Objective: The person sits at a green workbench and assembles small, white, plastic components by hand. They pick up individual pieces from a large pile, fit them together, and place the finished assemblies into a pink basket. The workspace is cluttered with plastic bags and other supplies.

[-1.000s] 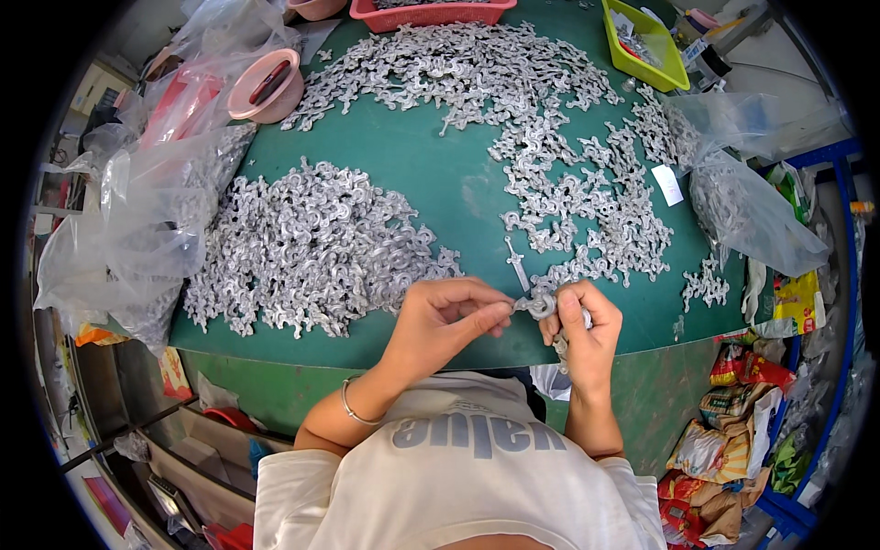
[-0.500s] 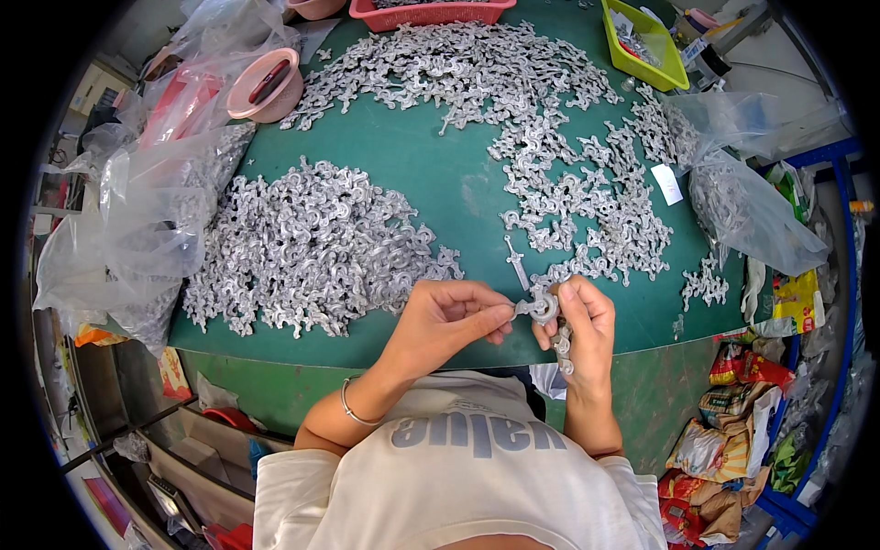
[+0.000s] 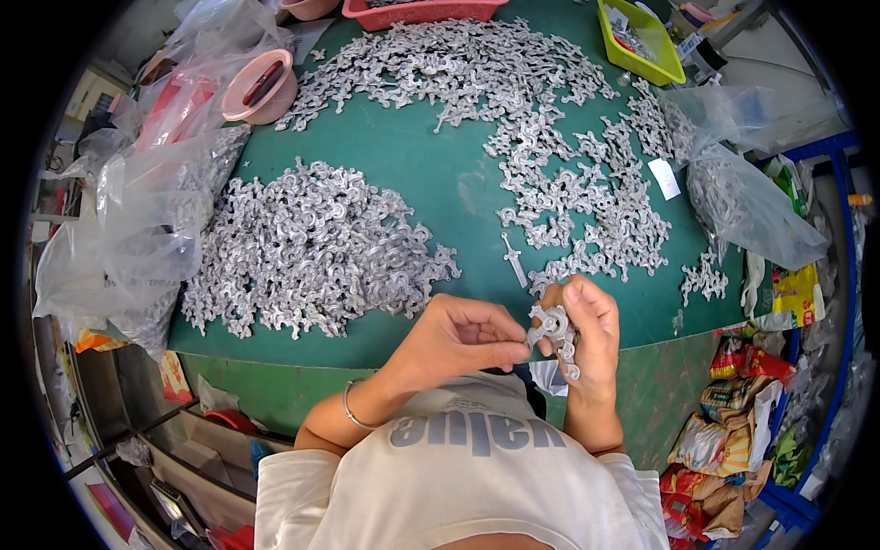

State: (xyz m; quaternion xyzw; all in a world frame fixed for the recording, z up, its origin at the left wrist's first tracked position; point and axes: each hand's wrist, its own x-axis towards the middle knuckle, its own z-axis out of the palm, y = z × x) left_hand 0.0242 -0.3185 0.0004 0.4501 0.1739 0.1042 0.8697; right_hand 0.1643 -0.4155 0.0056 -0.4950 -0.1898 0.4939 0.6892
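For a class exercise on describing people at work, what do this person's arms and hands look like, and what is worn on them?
The left hand and right hand wear no gloves. The left sleeve and right sleeve are short and whitish. A thin, silver-coloured bangle circles the left forearm near the wrist.

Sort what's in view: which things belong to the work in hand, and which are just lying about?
Likely part of the work:
right hand, gripping silvery metal pieces
left hand, close beside them
left heap of similar pieces

Likely just lying about:
pink bowl
yellow-green tray
white paper slip
packages at lower right
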